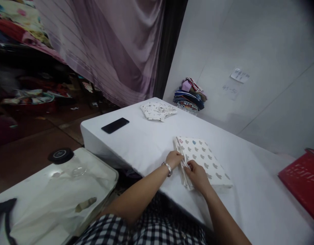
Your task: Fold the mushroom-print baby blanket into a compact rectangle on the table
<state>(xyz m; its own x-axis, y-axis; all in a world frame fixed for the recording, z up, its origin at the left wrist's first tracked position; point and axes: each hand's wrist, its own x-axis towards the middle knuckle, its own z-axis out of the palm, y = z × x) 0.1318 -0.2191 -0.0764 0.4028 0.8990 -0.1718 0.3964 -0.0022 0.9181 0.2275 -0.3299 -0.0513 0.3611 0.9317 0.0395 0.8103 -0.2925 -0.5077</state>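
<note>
A folded white cloth [204, 158] printed with grey mouse-head shapes lies on the white-covered table in front of me. Its stacked layers show along the near-left edge. My left hand [174, 159], with a silver bracelet on the wrist, is closed on that layered edge. Just to its right, my right hand [196, 174] pinches the same edge, fingers curled over the fabric. The fingertips of both hands are partly hidden among the folds. Farther back on the table sits a crumpled white garment [158, 111] with small dark prints.
A black phone [115, 125] lies near the table's left edge. Stacked folded clothes [189, 95] rest against the wall at the back. On the right is a red container [303, 180]. A lower white surface [96, 170] at left holds a round black object [60, 155].
</note>
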